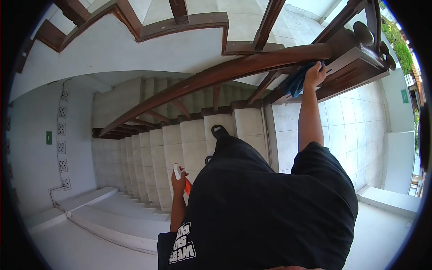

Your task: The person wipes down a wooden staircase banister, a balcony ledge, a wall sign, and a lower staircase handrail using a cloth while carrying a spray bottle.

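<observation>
My left hand [178, 182] hangs low over the stairs, closed around a spray bottle [187, 186] with a white trigger head and an orange-red body. My right hand [314, 76] reaches forward to the upper end of the brown wooden handrail [202, 80]. It is closed on a dark blue cloth [294, 84], which lies against the side of the thick wooden newel post [348, 74]. Part of the cloth hangs below the rail, and my fingertips are partly hidden.
Tiled stairs [171, 148] descend to the left, with a sandalled foot [219, 131] on a step. Wooden balusters [216, 98] stand under the rail. White walls [33, 117] and a tiled landing [342, 126] flank the stairs.
</observation>
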`<state>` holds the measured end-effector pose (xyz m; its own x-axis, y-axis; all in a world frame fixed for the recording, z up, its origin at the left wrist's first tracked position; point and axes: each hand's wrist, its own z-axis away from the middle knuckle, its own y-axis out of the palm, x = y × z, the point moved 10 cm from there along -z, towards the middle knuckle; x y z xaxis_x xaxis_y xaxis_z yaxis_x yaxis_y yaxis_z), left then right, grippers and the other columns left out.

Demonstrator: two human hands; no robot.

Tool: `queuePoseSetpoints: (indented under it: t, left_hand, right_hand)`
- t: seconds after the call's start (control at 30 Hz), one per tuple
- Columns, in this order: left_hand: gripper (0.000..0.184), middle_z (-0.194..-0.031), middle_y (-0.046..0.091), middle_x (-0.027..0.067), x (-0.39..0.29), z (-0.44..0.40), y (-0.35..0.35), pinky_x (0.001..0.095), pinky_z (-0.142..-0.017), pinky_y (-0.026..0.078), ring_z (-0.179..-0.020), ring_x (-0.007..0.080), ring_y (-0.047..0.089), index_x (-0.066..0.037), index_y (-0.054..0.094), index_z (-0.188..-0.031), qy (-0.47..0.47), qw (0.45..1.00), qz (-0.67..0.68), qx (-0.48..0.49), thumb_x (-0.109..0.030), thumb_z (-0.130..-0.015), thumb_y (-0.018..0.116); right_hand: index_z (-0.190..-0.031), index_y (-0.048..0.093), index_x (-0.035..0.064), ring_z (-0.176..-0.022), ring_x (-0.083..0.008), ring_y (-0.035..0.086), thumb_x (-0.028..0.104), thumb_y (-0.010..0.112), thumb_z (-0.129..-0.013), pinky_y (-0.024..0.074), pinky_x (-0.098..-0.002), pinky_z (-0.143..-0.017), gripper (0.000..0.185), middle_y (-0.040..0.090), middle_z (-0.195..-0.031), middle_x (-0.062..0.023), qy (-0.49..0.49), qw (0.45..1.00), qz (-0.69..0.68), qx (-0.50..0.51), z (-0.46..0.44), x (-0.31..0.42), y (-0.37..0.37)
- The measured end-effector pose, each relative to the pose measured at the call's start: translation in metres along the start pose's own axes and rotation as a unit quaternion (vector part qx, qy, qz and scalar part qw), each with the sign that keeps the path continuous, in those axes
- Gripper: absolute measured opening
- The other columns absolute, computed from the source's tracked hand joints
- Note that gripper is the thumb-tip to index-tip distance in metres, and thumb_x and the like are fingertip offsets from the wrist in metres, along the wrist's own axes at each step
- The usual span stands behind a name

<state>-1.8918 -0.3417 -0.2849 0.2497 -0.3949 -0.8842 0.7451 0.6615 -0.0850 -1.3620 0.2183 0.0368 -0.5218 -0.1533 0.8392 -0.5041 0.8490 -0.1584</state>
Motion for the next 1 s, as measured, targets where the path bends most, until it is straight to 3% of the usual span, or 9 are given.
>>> queuePoseSetpoints:
  t: [0.13,0.2,0.37,0.5,0.63,0.7,0.73,0.8,1.0]
  left_hand:
    - [0.037,-0.108,0.062,0.0122,0.01,0.003,0.002,0.0339,-0.079,0.055,-0.088,0.0237,0.068,0.004,0.052,-0.122,-0.011,0.997,-0.065,0.026,-0.004,-0.086,0.057]
    - [0.037,-0.107,0.062,0.0122,0.014,0.006,-0.002,0.034,-0.078,0.055,-0.086,0.0235,0.068,0.004,0.052,-0.121,-0.01,0.997,-0.076,0.02,-0.004,-0.086,0.058]
    - [0.036,-0.105,0.063,0.0126,0.036,0.023,-0.01,0.0339,-0.074,0.056,-0.082,0.0228,0.068,0.004,0.053,-0.12,-0.031,0.998,-0.054,-0.003,-0.006,-0.085,0.059]
    - [0.035,-0.102,0.063,0.0121,0.03,0.041,-0.012,0.0337,-0.074,0.057,-0.082,0.0215,0.067,0.003,0.054,-0.118,-0.03,0.994,-0.109,-0.01,-0.007,-0.086,0.061]
    - [0.032,-0.097,0.062,0.0097,0.046,0.049,-0.031,0.0325,-0.069,0.058,-0.078,0.019,0.065,0.003,0.055,-0.117,-0.05,0.991,-0.119,-0.038,-0.01,-0.088,0.062]
    - [0.031,-0.095,0.062,0.0093,0.056,0.05,-0.046,0.032,-0.068,0.058,-0.077,0.0184,0.065,0.002,0.055,-0.116,-0.062,0.989,-0.125,-0.049,-0.011,-0.089,0.062]
    - [0.03,-0.094,0.061,0.0089,0.06,0.052,-0.053,0.0316,-0.066,0.058,-0.076,0.0179,0.064,0.002,0.055,-0.115,-0.073,0.987,-0.13,-0.059,-0.012,-0.089,0.062]
    - [0.03,-0.091,0.062,0.0095,0.062,0.055,-0.066,0.032,-0.066,0.058,-0.074,0.0184,0.065,0.002,0.055,-0.115,-0.062,0.988,-0.121,-0.077,-0.012,-0.089,0.062]
    - [0.031,-0.089,0.063,0.0103,0.074,0.059,-0.08,0.032,-0.064,0.058,-0.072,0.0198,0.067,0.003,0.056,-0.115,-0.107,0.984,-0.124,-0.078,-0.014,-0.089,0.061]
  right_hand:
    - [-0.109,0.065,-0.0071,-0.098,-0.0359,0.064,0.025,0.057,-0.094,0.0473,-0.0405,-0.09,0.036,0.068,-0.104,-0.0216,0.11,0.991,-0.07,0.02,-0.006,0.014,-0.01]
    - [-0.112,0.064,-0.0088,-0.1,-0.0383,0.064,0.022,0.055,-0.095,0.0473,-0.0399,-0.091,0.036,0.068,-0.107,-0.0222,0.11,0.992,-0.055,0.013,-0.002,0.006,-0.003]
    - [-0.12,0.062,-0.0071,-0.104,-0.0375,0.065,0.023,0.06,-0.093,0.0479,-0.0364,-0.091,0.04,0.067,-0.111,-0.025,-0.083,0.997,-0.004,-0.003,0.046,0.01,0.015]
    - [-0.122,0.062,-0.0048,-0.1,-0.0311,0.065,0.028,0.061,-0.094,0.0465,-0.0345,-0.091,0.043,0.068,-0.111,-0.0232,0.01,0.99,-0.053,0.132,0.083,0.007,0.026]
    - [-0.121,0.063,-0.0046,-0.1,-0.0306,0.065,0.029,0.062,-0.094,0.0464,-0.0342,-0.091,0.044,0.068,-0.11,-0.0232,-0.015,0.992,-0.004,0.124,0.052,-0.004,0.023]
    - [-0.118,0.063,-0.0069,-0.101,-0.0359,0.065,0.023,0.059,-0.094,0.048,-0.0382,-0.09,0.038,0.068,-0.108,-0.0247,0.073,0.988,-0.045,0.127,0.056,0.006,0.02]
    - [-0.118,0.063,-0.0069,-0.101,-0.0359,0.065,0.023,0.059,-0.094,0.048,-0.0382,-0.09,0.038,0.068,-0.108,-0.0247,0.072,0.988,-0.046,0.13,0.066,0.008,0.026]
    - [-0.119,0.062,-0.0076,-0.104,-0.0368,0.064,0.021,0.057,-0.094,0.0474,-0.0388,-0.091,0.038,0.067,-0.11,-0.0254,-0.067,0.995,-0.013,0.075,0.094,0.027,0.026]
    - [-0.123,0.059,-0.008,-0.108,-0.0385,0.062,0.023,0.058,-0.095,0.0449,-0.0382,-0.096,0.041,0.065,-0.113,-0.0267,-0.023,0.98,-0.045,0.193,0.214,-0.004,0.065]
